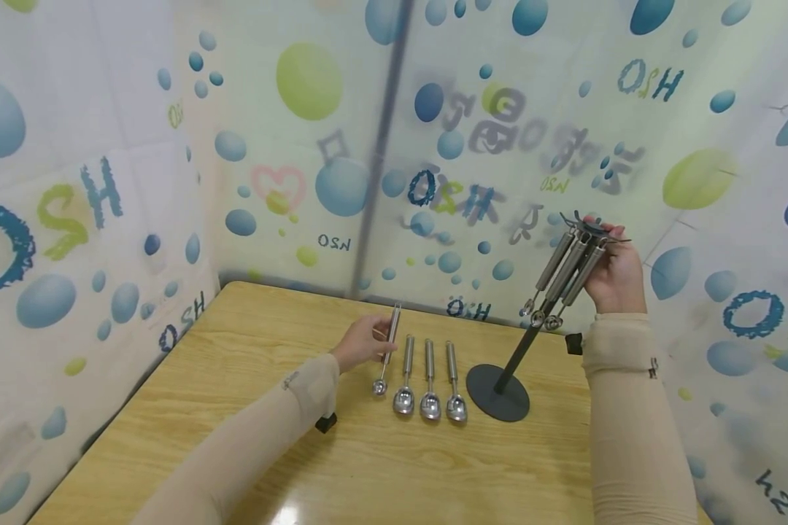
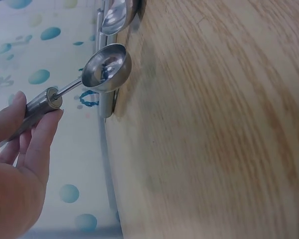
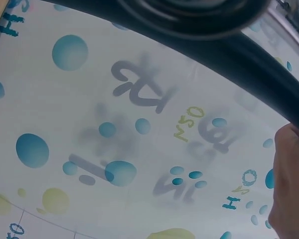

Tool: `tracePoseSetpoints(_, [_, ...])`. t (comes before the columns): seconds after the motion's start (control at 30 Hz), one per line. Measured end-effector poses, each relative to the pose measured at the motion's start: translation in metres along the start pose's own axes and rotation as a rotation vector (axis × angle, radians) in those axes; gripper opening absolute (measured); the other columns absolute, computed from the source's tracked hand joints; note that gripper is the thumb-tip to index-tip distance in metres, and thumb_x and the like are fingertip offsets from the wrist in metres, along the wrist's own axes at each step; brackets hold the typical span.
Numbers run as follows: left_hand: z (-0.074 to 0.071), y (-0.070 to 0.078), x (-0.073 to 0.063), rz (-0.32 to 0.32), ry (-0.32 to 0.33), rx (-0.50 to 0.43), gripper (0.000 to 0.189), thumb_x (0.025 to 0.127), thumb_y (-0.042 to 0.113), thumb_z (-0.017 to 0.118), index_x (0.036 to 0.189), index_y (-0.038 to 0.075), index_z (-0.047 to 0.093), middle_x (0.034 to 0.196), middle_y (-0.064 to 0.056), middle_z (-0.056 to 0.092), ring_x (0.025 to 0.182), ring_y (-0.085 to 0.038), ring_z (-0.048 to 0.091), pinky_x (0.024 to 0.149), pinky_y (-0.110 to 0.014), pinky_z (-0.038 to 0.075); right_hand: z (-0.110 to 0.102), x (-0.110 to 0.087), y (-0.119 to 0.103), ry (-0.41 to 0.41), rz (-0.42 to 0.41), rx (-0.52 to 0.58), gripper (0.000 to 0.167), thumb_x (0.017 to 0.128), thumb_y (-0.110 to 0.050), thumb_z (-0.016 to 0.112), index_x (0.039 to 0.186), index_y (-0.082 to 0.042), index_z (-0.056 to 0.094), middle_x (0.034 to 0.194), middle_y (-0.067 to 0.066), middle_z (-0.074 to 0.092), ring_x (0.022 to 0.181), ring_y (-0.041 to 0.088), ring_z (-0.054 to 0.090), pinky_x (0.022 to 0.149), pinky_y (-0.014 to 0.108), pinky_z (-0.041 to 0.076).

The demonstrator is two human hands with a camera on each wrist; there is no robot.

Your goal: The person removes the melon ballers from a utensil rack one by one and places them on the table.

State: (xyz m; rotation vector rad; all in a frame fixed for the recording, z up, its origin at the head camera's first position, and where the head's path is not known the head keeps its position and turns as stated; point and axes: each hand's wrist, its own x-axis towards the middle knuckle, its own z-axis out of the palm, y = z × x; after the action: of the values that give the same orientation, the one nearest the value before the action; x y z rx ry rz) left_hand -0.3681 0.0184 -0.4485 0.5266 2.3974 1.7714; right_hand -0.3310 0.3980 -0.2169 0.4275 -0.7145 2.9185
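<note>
My left hand [image 1: 362,341] pinches the steel handle of a small melon baller [image 1: 390,339] between thumb and fingers. Its round bowl [image 2: 107,69] hangs downward in the head view and shows large in the left wrist view. To its right lie three steel ice cream scoops [image 1: 430,364] in a row, handles away from me. A dark utensil stand [image 1: 517,359] leans to the right, and my right hand [image 1: 616,273] grips its top ring of hooks. Small steel-handled melon ballers [image 1: 568,266] dangle from those hooks. In the right wrist view, part of the right hand [image 3: 290,181] shows beside the dark pole.
The wooden table [image 1: 263,437] carries the scoops and the stand's round base [image 1: 497,405]. Behind it hangs a curtain [image 1: 289,160] printed with blue and green drops; more curtain encloses both sides. A black piece [image 1: 326,423] sits under the left wrist.
</note>
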Motion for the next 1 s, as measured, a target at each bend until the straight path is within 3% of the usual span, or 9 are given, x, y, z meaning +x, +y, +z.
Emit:
tracePoseSetpoints(0.43, [0.007,-0.009,-0.003,-0.052,0.003,-0.071,0.043,0.087,-0.004,0.076,0.128,-0.005,0.061,0.107,-0.014,0.061,0.094,-0.024,0.066,0.070,-0.034,0.062,0.001,-0.003,-0.001,0.015,0.006,-0.019,0.022,0.087,-0.011,0.067,0.089,0.001,0.049,0.103,0.021,0.065,0.084,0.032,0.068,0.074,0.040,0.055])
tracePoseSetpoints(0.73, [0.009,-0.014,0.001,-0.096,-0.012,-0.045,0.041,0.089,-0.004,0.075,0.126,-0.011,0.060,0.102,-0.013,0.059,0.089,-0.024,0.068,0.069,-0.035,0.062,0.000,-0.003,-0.001,-0.020,-0.010,-0.026,0.022,0.087,-0.012,0.066,0.090,0.001,0.049,0.104,0.020,0.063,0.085,0.031,0.067,0.074,0.040,0.055])
tracePoseSetpoints(1.0, [0.013,-0.014,0.005,-0.175,0.011,0.004,0.027,0.088,-0.002,0.077,0.112,-0.008,0.065,0.097,-0.011,0.063,0.084,-0.022,0.067,0.069,-0.034,0.062,-0.001,-0.004,-0.001,-0.030,-0.006,-0.021,0.019,0.092,-0.010,0.064,0.094,0.001,0.049,0.104,0.020,0.062,0.086,0.032,0.064,0.076,0.041,0.054])
